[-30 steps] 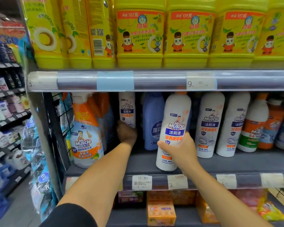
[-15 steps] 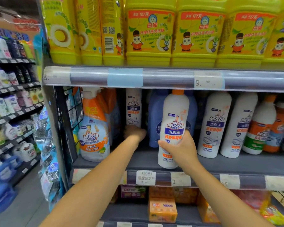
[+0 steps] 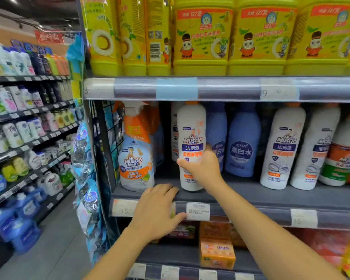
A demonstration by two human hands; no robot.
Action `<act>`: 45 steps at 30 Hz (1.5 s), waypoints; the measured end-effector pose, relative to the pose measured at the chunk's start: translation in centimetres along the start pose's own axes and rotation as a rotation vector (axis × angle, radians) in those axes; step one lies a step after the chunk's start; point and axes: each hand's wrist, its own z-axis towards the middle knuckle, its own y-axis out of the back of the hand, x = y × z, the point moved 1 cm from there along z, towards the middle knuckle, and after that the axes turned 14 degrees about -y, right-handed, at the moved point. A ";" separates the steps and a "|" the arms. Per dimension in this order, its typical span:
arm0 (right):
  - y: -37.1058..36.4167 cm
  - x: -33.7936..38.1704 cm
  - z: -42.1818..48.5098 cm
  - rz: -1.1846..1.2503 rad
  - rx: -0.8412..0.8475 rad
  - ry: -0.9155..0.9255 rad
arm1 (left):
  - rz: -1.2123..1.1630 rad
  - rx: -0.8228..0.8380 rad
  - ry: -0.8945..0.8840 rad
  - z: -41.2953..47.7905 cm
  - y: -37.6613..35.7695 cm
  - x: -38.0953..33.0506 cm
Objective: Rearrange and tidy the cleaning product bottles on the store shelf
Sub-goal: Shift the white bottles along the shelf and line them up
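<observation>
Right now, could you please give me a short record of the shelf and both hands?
Right hand: grips white bottle, upright
Left hand: rests on shelf edge, holds nothing
Left of held bottle: spray bottle
Right of held bottle: blue bottles, then two white bottles
Shelf above: yellow bottles

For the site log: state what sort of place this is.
Almost certainly a shop's cleaning-goods aisle: grey metal shelf edged with white paper price tags, rows of identical yellow plastic detergent jugs, and matching white plastic Mr Muscle bottles.
</observation>
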 end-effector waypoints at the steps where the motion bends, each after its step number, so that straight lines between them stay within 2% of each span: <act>1: -0.8 0.0 0.3 -0.003 -0.019 0.003 | 0.026 -0.029 -0.002 -0.1 -0.3 0.0; 8: -4.6 0.1 3.3 0.012 -0.016 -0.108 | 0.034 -0.152 0.009 0.0 -1.3 0.3; 22: -6.4 -0.4 6.1 0.026 -0.085 -0.166 | 0.039 -0.135 0.012 0.2 -2.2 0.8; 25: -6.4 -1.3 5.6 -0.023 -0.034 -0.249 | 0.045 -0.131 0.019 0.2 -2.3 0.8; 27: -6.4 -2.1 5.1 -0.150 -0.003 -0.319 | 0.047 -0.135 0.021 0.3 -2.3 0.6; 29: -6.5 -2.6 4.5 -0.335 -0.029 -0.346 | 0.045 -0.149 0.021 0.3 -2.3 0.5; 31: -6.7 -2.7 4.2 -0.414 -0.071 -0.330 | 0.047 -0.142 0.023 0.4 -2.2 0.4; 45: -8.0 -2.5 5.8 -0.421 -0.093 -0.335 | 0.032 -0.118 0.016 0.2 -1.7 0.3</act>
